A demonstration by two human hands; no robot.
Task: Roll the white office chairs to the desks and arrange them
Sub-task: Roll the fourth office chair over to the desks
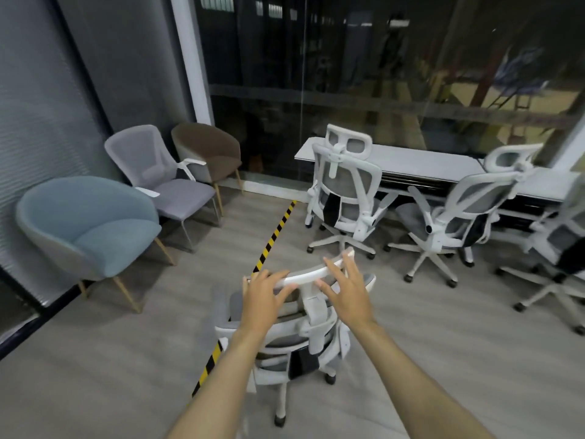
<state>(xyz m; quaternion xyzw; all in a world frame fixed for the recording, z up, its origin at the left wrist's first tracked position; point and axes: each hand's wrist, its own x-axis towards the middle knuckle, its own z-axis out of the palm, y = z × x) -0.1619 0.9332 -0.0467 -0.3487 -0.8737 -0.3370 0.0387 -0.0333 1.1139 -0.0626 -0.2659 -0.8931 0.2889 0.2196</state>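
Grey wood-look floor (411,359), striped tape (272,239)

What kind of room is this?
Likely an office or meeting room: white office chairs at a long desk by a glass wall, with padded guest chairs along the blinds.

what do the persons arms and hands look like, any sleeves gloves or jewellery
Both forearms are bare as far as the view shows, with no sleeve in sight. The left hand and the right hand wear no gloves, and no watch, ring or bracelet shows on either.
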